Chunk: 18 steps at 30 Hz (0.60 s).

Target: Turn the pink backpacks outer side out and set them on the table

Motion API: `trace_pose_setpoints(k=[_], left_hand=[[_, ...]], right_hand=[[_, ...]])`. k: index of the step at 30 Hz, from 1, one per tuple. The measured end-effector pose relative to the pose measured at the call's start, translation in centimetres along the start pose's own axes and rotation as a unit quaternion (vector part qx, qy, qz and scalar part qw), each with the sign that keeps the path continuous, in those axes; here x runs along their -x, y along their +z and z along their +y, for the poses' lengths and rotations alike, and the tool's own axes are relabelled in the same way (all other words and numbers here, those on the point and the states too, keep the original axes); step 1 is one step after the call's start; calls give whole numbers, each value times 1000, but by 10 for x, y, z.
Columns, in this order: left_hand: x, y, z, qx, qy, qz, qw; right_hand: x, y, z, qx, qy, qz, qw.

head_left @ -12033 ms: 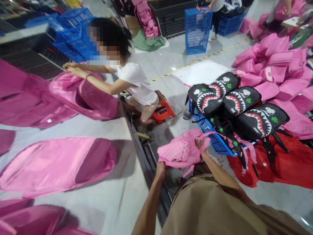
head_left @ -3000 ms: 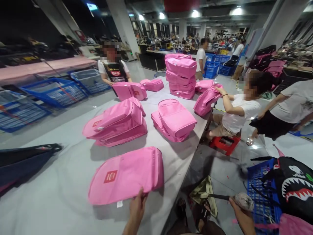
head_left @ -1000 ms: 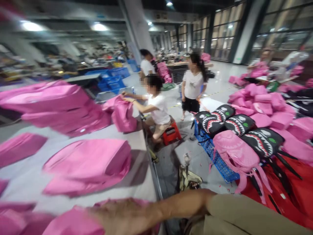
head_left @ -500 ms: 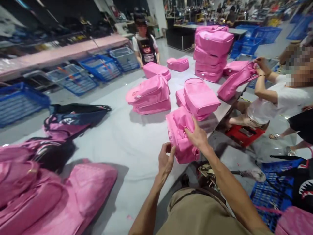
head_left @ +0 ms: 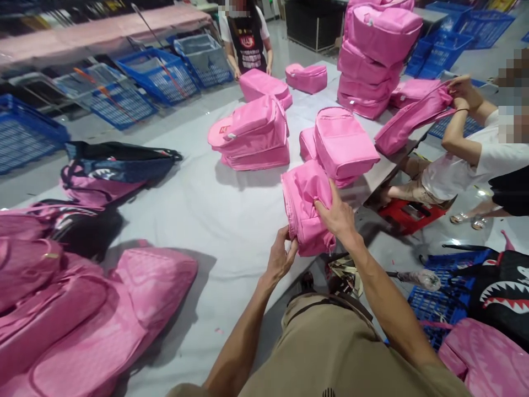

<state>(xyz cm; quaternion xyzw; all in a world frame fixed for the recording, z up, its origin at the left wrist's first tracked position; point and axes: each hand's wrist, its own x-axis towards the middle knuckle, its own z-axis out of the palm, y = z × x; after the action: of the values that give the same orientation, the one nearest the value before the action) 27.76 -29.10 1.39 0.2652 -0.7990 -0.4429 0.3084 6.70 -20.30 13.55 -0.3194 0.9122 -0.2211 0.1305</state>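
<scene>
A pink backpack (head_left: 308,215) lies at the near edge of the white table (head_left: 190,204), its zipped side turned to the left. My left hand (head_left: 282,256) grips its lower left edge, thumb and fingers closing on the fabric near the zipper. With the thumb and fingers of my right hand (head_left: 339,218) I hold the gathered cloth on its upper right side. Just beyond it, another pink backpack (head_left: 343,140) rests partly on a further pink piece. Farther left on the table stands a pink backpack (head_left: 252,135) with a small red label.
Pink backpacks (head_left: 82,325) and dark shark-print bags (head_left: 119,165) lie on the left. A tall stack of pink backpacks (head_left: 367,66) rises at the back. One person (head_left: 248,44) stands across the table; another (head_left: 471,132) handles a bag at right. Blue crates (head_left: 157,74) line the floor.
The view has tilted downward, so the table and bags sit higher in the picture. Both hands keep their hold on the backpack, with little visible shift.
</scene>
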Motion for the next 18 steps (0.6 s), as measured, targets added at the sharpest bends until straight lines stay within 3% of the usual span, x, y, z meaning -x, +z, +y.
trace_pose_setpoints(k=[5, 10, 12, 14, 16, 18], left_hand=[[-21, -10, 8, -155, 13, 38, 987], [-59, -29, 29, -328, -15, 12, 944], [-63, -43, 26, -324, -72, 4, 943], [-55, -56, 9, -274, -171, 25, 946], [-32, -61, -17, -229, -274, 48, 933], [5, -52, -39, -219, -364, -15, 905]], right_hand=[[4, 3, 1, -1, -28, -8, 1000], [11, 13, 6, -18, -77, -3, 997], [14, 15, 9, -29, -88, -2, 996], [17, 15, 13, -51, -99, -6, 994], [20, 12, 17, -74, -111, -12, 991], [21, 9, 22, -97, -128, -19, 987]])
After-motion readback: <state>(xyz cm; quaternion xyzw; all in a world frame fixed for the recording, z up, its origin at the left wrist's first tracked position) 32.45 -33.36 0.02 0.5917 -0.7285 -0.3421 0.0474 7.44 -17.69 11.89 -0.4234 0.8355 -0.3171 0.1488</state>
